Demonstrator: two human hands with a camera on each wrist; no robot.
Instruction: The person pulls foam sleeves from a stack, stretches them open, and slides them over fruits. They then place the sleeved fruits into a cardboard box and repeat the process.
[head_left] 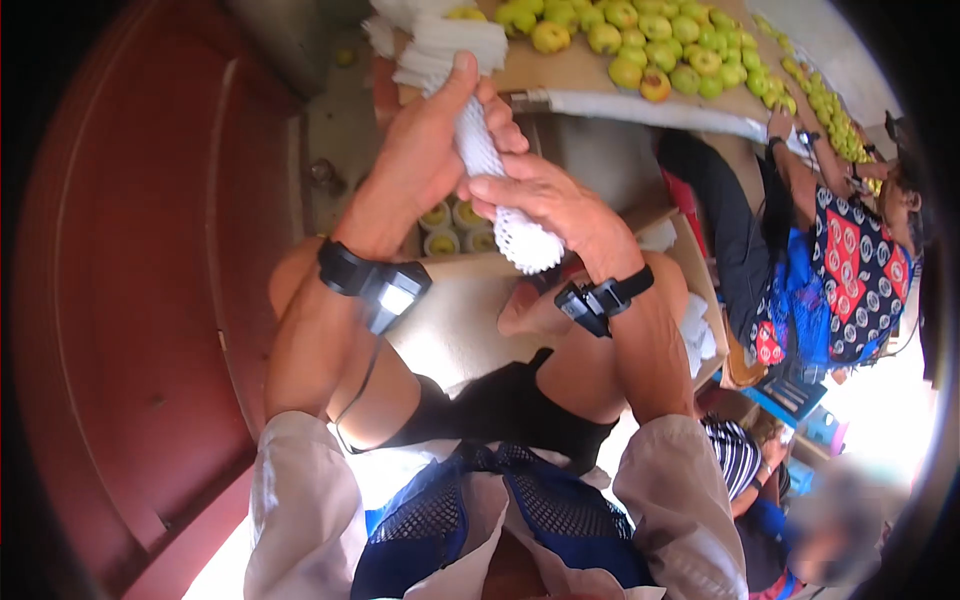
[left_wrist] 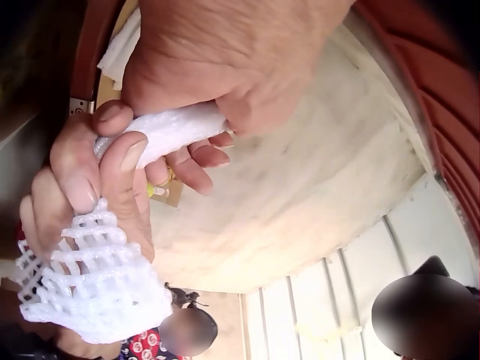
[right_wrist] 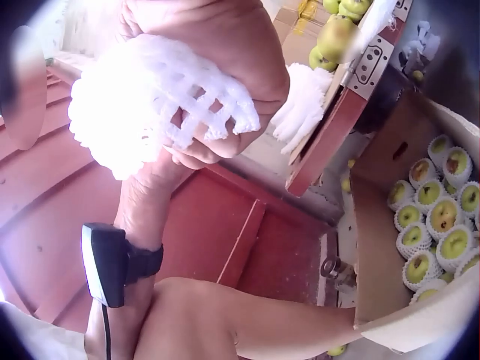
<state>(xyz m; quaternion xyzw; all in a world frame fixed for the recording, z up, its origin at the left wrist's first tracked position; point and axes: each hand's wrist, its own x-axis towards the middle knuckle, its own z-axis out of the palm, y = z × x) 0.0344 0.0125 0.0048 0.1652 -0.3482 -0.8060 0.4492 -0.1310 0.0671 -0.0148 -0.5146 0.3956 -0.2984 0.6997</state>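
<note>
A white foam net sleeve [head_left: 527, 243] stretches slantwise between both hands in the head view. My left hand [head_left: 420, 150] grips its upper part, fingers curled round it and thumb pointing up. Lower down, my right hand [head_left: 555, 200] pinches the sleeve between thumb and fingers. The sleeve's lattice end [left_wrist: 105, 281] flares out below the right hand in the left wrist view. In the right wrist view the near end is spread, its holes showing beside the right hand [right_wrist: 217, 37]. No fruit shows inside the sleeve.
Green-yellow apples [head_left: 650, 40] cover the table beyond my hands, with a stack of foam sleeves [head_left: 455, 45] at its near left corner. A carton [right_wrist: 382, 161] between my legs holds several apples in foam sleeves. Red panels [head_left: 120, 300] stand left; another person [head_left: 850, 270] works at the right.
</note>
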